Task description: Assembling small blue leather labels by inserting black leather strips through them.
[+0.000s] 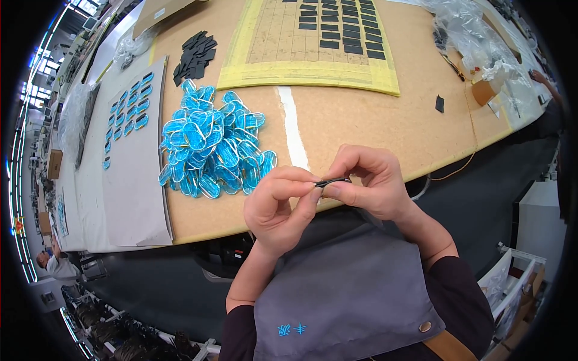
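Observation:
Both my hands meet just above the table's near edge. My left hand (277,207) pinches one end of a small dark strip (333,180) between thumb and forefinger. The other end is pinched by my right hand (376,183). Fingertips cover much of the strip, so its full shape is hidden. Nearest to my left hand lies a heap of blue oval patches with pale edges (211,147). Farther left, similar blue patches with dark strips on them (128,114) lie in rows on a grey sheet (135,198).
A yellow-edged board (253,69) at the far side bears rows of black rectangles (330,44). A pile of black pieces (195,55) lies left of it. One black piece (439,104) lies at right, near clear plastic bags (466,33) and an orange-brown container (482,92).

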Available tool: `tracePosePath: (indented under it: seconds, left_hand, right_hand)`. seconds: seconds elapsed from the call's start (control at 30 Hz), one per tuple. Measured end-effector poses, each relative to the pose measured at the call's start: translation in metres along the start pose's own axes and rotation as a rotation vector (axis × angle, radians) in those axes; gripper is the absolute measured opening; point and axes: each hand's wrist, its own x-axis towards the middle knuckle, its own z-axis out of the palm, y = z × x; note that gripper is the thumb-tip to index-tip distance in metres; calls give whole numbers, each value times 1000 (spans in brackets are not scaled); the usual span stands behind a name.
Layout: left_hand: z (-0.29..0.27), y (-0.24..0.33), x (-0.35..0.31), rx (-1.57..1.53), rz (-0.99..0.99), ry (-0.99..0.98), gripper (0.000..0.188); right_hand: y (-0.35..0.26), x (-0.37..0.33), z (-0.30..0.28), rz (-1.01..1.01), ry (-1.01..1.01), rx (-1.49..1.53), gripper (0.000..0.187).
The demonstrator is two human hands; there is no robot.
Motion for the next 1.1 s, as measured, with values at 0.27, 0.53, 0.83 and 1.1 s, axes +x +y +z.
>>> tracePosePath:
  seconds: [0.27,0.53,0.83,1.1]
  left_hand:
    - [3,1,1,55,66,7,22]
    - [4,-1,2,53,65,8,22]
    - [4,-1,2,39,57,17,21]
    - [3,-2,0,0,5,2,21]
  right_hand:
    - [-3,1,0,22,-9,20,14]
    - [-1,1,-1,-1,4,17,12]
    - [-1,1,-2,-26,0,-41,12]
    - [-2,1,-3,-123,12,-141,10]
